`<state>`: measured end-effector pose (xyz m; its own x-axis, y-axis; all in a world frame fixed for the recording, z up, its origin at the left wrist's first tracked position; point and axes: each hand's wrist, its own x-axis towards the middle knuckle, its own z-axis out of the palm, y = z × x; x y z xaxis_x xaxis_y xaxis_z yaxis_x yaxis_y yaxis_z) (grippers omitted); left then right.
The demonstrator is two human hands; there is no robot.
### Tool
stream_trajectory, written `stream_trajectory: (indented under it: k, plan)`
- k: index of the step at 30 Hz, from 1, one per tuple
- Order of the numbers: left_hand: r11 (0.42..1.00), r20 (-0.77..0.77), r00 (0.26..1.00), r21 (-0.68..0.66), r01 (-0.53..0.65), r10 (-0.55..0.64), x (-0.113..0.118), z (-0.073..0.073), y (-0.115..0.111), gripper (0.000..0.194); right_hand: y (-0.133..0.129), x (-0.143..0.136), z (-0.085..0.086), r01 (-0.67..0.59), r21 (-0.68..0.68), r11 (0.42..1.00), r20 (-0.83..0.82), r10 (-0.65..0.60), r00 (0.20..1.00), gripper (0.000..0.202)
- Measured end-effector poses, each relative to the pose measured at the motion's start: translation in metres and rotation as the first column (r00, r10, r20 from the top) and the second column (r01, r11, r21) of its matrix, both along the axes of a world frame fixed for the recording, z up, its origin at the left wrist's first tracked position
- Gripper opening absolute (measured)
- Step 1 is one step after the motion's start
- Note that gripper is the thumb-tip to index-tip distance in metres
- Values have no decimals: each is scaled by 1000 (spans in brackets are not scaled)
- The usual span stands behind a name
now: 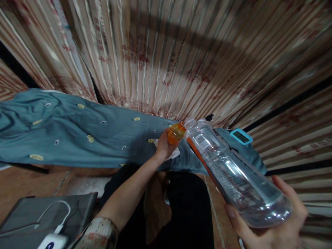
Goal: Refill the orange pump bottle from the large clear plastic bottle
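My left hand (164, 145) is wrapped round a small see-through orange bottle (175, 134), held over the cloth-covered surface. A large clear plastic bottle (233, 169) with an orange-edged label is in my right hand (275, 221), which grips it near its base. The large bottle lies tilted, its neck pointing left to the mouth of the orange bottle. The two mouths are close together; whether they touch I cannot tell. Below my left hand a crumpled white tissue (175, 154) rests on the teal cloth (116, 138).
A blue-framed digital timer (241, 136) stands at the right end of the cloth. Behind the large bottle's neck is a small black object (209, 117). Pleated curtains (160, 55) hang along the back. At lower left, a white power bank (53, 241) with a cable lies on a grey surface (23, 214).
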<state>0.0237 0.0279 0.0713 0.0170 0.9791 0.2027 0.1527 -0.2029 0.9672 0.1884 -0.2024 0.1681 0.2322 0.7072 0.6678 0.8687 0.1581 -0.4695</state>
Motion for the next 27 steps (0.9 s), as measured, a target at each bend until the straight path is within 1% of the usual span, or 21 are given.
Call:
stream_trajectory:
  k: [4,6,12,15,17,19,21,23,25,27]
  plan:
    - [1000,26,1000,22,2,-2,1,-3,1,45,-4,6,0,11,8,1000,102,-12,995,115]
    - [999,38,999,41,2,-4,1,-4,1,44,-5,8,0,20,0,1000,124,-20,992,115]
    - [998,34,999,59,9,-11,1,-5,2,41,-4,10,-4,16,-9,1000,61,-16,998,118]
    - [998,45,999,55,4,-6,1,-6,3,42,-2,7,-3,14,2,1000,30,-14,999,118]
    - [999,54,999,52,-3,0,1,-7,3,42,-1,3,0,6,18,1000,76,-7,997,117]
    - [999,54,999,40,-7,5,2,-6,3,42,-1,-1,3,29,26,999,94,-32,995,115]
    - [1000,40,999,23,-13,12,2,-5,2,42,-2,-3,3,64,19,998,29,-64,998,113]
    - [1000,22,1000,10,-10,10,2,-4,1,42,-3,-1,0,63,2,998,-35,-63,997,116]
    - [1000,18,1000,2,-3,3,2,-2,1,43,-5,3,-2,43,-6,999,-14,-43,999,120]
    - [1000,29,1000,6,-1,1,1,-1,0,44,-6,7,-3,30,-3,1000,24,-30,999,119]
